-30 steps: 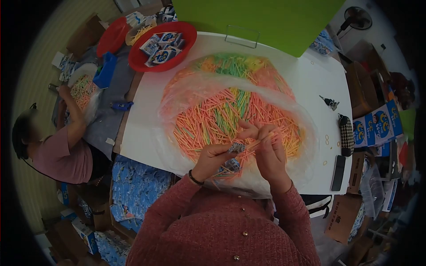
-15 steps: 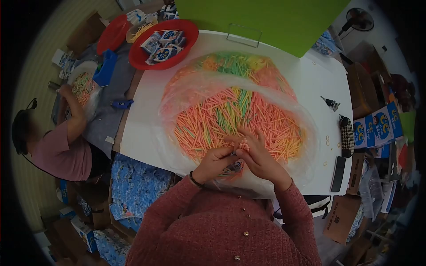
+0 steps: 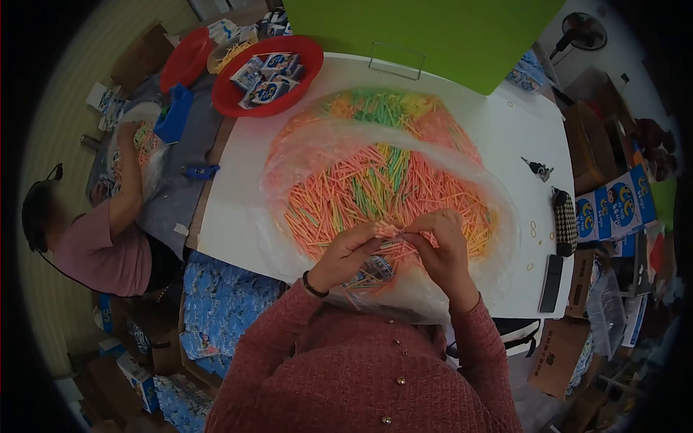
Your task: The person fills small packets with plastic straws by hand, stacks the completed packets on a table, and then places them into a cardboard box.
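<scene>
A large clear plastic bag [image 3: 505, 238] lies spread open before me, heaped with thin pink, yellow and green sticks [image 3: 339, 191]. Above its near edge, my left hand [image 3: 345, 258] is closed around a small bundle of pink sticks [image 3: 388, 230], whose ends point toward my right hand. The fingers of my right hand [image 3: 442, 249] are pinched together at the bundle's right side; what they grip is too small to make out. Under the hands, a printed blue-and-white packet [image 3: 378, 268] rests among the sticks, partly covered.
A red bowl [image 3: 312, 79] of packets stands at the table's back left, near a green panel [image 3: 426, 36]. Keys [image 3: 536, 169], rubber bands [image 3: 533, 229], a checkered pouch [image 3: 565, 220] and a phone [image 3: 551, 283] lie right. At left, another person [image 3: 108, 238] reaches into sticks.
My right hand has turned and shifted right, away from wrapping the bundle to pinching at its side. The bundle now lies more sideways in my left hand. The other person's arm reaches further forward.
</scene>
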The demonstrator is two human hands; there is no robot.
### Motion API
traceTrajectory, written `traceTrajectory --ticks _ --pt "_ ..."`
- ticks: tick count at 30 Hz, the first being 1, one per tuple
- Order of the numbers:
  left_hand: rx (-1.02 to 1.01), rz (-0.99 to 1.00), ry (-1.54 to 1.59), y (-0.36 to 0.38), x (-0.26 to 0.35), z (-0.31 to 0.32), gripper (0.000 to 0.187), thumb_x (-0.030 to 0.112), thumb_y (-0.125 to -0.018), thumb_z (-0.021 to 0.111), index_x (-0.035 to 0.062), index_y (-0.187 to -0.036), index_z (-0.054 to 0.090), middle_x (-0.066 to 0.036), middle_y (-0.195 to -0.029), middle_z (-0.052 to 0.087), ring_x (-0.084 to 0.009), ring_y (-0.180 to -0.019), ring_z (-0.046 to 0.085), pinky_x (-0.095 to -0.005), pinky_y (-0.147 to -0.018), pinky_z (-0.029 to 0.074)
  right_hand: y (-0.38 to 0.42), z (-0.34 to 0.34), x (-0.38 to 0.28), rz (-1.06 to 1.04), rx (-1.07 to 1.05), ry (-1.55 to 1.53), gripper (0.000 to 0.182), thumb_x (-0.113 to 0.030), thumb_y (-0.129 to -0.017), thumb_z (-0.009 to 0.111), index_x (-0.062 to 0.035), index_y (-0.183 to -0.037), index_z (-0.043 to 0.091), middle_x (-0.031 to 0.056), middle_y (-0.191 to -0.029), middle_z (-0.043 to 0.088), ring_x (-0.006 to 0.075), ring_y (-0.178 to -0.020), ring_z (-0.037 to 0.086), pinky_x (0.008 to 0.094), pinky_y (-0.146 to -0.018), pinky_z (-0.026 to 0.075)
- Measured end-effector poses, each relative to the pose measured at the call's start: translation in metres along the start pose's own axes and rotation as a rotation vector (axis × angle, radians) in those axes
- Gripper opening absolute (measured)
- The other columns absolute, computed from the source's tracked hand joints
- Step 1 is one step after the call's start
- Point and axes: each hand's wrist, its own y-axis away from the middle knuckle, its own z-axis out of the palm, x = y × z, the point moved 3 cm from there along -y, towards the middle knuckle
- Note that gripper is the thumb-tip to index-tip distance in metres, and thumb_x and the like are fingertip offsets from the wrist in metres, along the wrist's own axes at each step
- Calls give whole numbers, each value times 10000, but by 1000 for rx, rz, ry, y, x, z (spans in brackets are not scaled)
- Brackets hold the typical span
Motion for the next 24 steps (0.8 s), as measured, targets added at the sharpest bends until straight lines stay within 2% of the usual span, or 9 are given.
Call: traceTrajectory --ticks 3,6,9,13,16,19,21,23,24 --pt "63 -180 32 4 0 3 364 25 -966 492 0 -1330 500 -93 -1274 561 -175 -1197 525 -311 -1000 412 7 14 13 54 2 -22 159 -73 -771 728 -103 -889 626 8 -863 627 206 -809 567 347 -788 368" --pt "45 -150 147 2 0 2 433 8 -949 513 11 -1378 453 -99 -1310 542 -201 -1243 501 -333 -1033 398 10 12 10 17 143 -53 162 -57 -767 726 -104 -879 619 12 -846 623 209 -790 567 346 -789 367" --pt "96 -137 305 1 7 3 497 -28 -914 555 19 -1393 432 -107 -1332 526 -218 -1276 476 -354 -1056 389 11 16 10 60 147 -101 168 -43 -762 726 -99 -871 612 13 -838 623 208 -787 568 347 -780 371" --pt "109 -89 209 4 15 -4 537 -53 -873 602 20 -1381 444 -112 -1347 513 -225 -1282 471 -370 -1065 389 9 19 3 17 93 -55 173 -31 -760 725 -96 -867 606 16 -847 626 209 -791 569 342 -778 377" --pt "143 -63 -21 10 23 -13 516 -53 -847 635 14 -1335 480 -105 -1277 566 -227 -1220 525 -360 -1036 420 11 22 -6 -44 125 -168 169 -34 -760 727 -92 -871 612 22 -843 629 212 -799 570 341 -769 379" --pt "144 77 -115 31 32 -27 456 -33 -890 596 35 -1328 488 -76 -1154 627 -159 -1065 611 -292 -915 492 12 30 -13 21 -67 -210 197 -29 -772 719 -65 -938 619 47 -919 636 200 -838 583 329 -798 414" --pt "582 -193 274 57 38 -46 391 -71 -893 531 9 -1275 503 -73 -1001 645 -151 -955 630 -274 -836 515 19 24 -10 240 -9 -451 271 -25 -783 711 -30 -1033 605 77 -1028 625 179 -897 592 306 -839 446" --pt "869 -148 18 70 56 -87 405 -64 -915 481 12 -1312 463 -52 -951 623 -127 -922 626 -239 -794 510 30 6 1 288 -2 -478 259 -37 -847 667 -11 -1089 580 82 -1109 602 154 -951 582 278 -866 461" --pt "896 -142 -34 78 56 -108 436 -73 -915 479 22 -1338 430 -61 -975 622 -110 -888 620 -232 -776 510 39 -2 14 380 83 -547 220 -47 -879 638 -11 -1088 579 74 -1107 602 146 -952 578 276 -858 462"
